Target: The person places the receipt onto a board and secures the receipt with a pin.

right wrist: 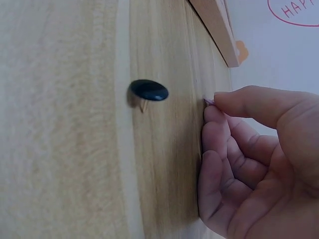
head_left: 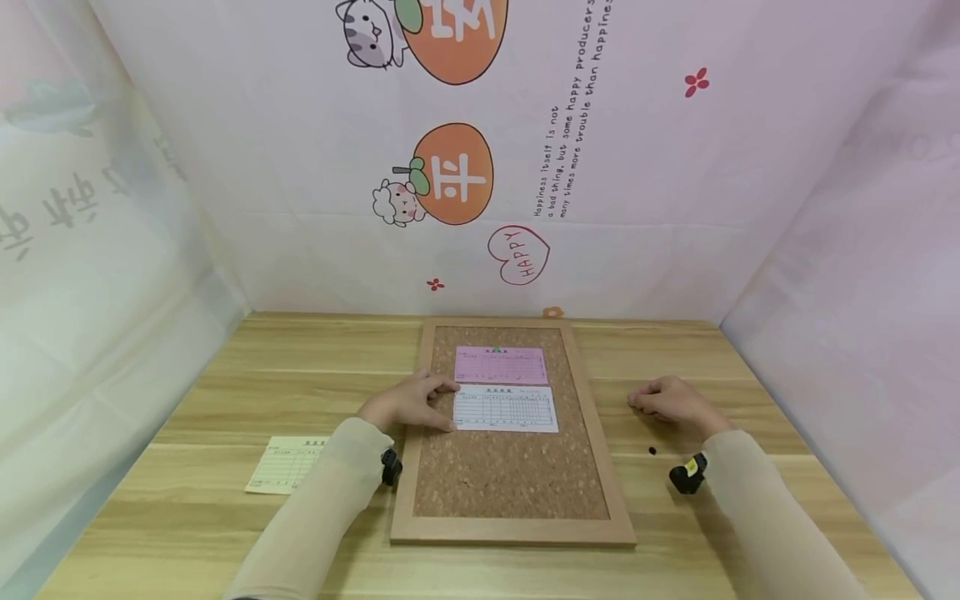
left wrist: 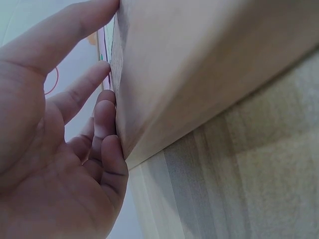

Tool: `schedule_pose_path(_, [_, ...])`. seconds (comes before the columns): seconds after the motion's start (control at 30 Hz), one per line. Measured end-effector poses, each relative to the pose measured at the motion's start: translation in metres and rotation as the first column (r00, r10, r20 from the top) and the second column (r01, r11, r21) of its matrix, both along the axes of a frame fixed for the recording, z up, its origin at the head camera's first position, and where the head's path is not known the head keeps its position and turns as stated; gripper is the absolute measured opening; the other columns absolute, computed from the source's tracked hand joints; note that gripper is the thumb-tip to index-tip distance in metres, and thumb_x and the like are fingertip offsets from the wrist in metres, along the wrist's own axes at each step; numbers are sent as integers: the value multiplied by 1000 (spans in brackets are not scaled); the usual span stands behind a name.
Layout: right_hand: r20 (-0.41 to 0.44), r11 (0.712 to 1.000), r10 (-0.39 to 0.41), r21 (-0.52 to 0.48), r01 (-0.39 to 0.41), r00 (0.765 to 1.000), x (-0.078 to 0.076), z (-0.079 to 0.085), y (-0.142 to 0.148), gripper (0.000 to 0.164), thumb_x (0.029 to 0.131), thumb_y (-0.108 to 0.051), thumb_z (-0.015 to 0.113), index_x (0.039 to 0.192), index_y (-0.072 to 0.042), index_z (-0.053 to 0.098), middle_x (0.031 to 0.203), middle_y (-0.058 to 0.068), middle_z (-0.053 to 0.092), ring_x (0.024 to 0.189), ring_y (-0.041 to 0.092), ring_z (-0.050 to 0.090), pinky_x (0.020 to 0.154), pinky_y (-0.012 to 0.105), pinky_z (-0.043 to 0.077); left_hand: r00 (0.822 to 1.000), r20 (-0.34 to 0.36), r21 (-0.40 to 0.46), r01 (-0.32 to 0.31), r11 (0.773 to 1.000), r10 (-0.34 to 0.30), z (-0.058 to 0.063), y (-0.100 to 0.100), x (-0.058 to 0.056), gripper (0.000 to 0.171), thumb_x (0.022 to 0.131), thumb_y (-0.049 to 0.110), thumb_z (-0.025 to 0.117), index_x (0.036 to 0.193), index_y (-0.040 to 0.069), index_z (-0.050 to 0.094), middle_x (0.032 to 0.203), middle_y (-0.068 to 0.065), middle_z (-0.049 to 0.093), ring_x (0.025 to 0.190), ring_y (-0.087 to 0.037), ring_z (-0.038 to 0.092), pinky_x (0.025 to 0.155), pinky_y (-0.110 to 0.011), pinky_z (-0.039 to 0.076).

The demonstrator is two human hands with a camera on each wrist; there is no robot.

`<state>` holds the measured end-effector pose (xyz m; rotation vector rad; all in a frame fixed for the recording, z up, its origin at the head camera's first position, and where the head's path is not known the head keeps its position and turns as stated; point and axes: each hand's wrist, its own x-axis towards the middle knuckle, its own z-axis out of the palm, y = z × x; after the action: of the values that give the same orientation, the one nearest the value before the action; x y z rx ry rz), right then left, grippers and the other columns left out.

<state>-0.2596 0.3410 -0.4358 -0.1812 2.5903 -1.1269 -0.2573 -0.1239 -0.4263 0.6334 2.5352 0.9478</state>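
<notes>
Left hand (head_left: 408, 402) spread, touching white slip (head_left: 506, 408), right hand (head_left: 672, 400) well apart, pinching purplish bit (right wrist: 209, 101)

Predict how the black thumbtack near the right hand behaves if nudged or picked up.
The black thumbtack would likely roll in an arc rather than slide straight: round head, pin sticking out. Probably very light, being tiny next to the right hand. Its smooth, shiny head may slip in a pinch.

We can pass between the cork board (head_left: 512, 477) and the right hand (head_left: 673, 402), clearing the raised frame (head_left: 594, 421); the black thumbtack (head_left: 652, 451) sits nearer. On the left, the left hand (head_left: 408, 402) and sleeve (head_left: 326, 487) block our way.
</notes>
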Motion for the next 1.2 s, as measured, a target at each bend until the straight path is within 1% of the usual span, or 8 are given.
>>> schedule_pose_path(0.1, [2,1000,1,7,-1,1000,0,0,0,28,103,-21,59,87,2,64,69,1,52,60,13,43,58,28,41,1000,5,3,2,1000,-2,0,0,0,66,81,23,84,139,8,56,121,-10,46,113,-26,46,97,-45,42])
schedule_pose_path(0.2, [8,1000,7,7,-8,1000,0,1,0,27,103,-20,59,88,2,64,69,1,51,60,13,44,59,28,41,1000,8,14,-4,1000,4,1,1,0,66,80,22,85,138,8,57,119,-10,47,112,-27,46,96,-45,42])
schedule_pose_path(0.43, [21,1000,0,-9,0,1000,-2,-1,0,25,102,-13,56,106,8,67,81,6,59,70,16,48,62,29,43,1000,12,15,-10,1000,9,1,0,1,67,80,23,86,138,9,57,118,-9,47,109,-25,45,95,-44,42])
schedule_pose_path(0.53, [27,1000,-3,-13,4,1000,-2,-2,1,24,102,-14,56,105,7,67,81,5,59,70,16,48,62,28,43,1000,13,16,-10,1000,10,2,0,1,67,80,22,86,138,9,57,119,-10,47,110,-26,46,95,-44,42])
schedule_pose_path(0.7, [19,999,10,-39,-9,1000,-2,-1,3,25,103,-17,57,96,6,65,74,1,53,65,11,45,60,25,41,1000,24,19,-20,1000,19,2,1,1,67,80,23,86,139,10,57,120,-9,47,112,-26,46,97,-45,42])
schedule_pose_path(0.87, [35,997,15,-78,-12,999,-1,0,3,26,104,-18,55,97,6,62,74,1,51,63,10,42,59,25,39,1000,13,14,-11,1000,11,1,1,0,67,80,23,86,138,9,57,118,-8,47,111,-26,46,96,-45,42])
schedule_pose_path(1.0, [52,997,4,-80,0,999,-1,0,3,26,104,-18,54,97,7,61,75,3,51,63,11,42,60,25,40,1000,17,13,-8,1000,8,0,1,0,67,80,23,86,138,9,57,118,-8,47,111,-25,46,96,-44,42])
schedule_pose_path(1.2, [48,997,-14,-77,17,999,-3,-3,6,35,103,-17,57,117,15,61,85,5,60,72,12,51,62,25,45,1000,12,14,-7,1000,7,0,1,-1,67,80,24,86,139,9,57,118,-8,47,110,-25,45,96,-44,42])
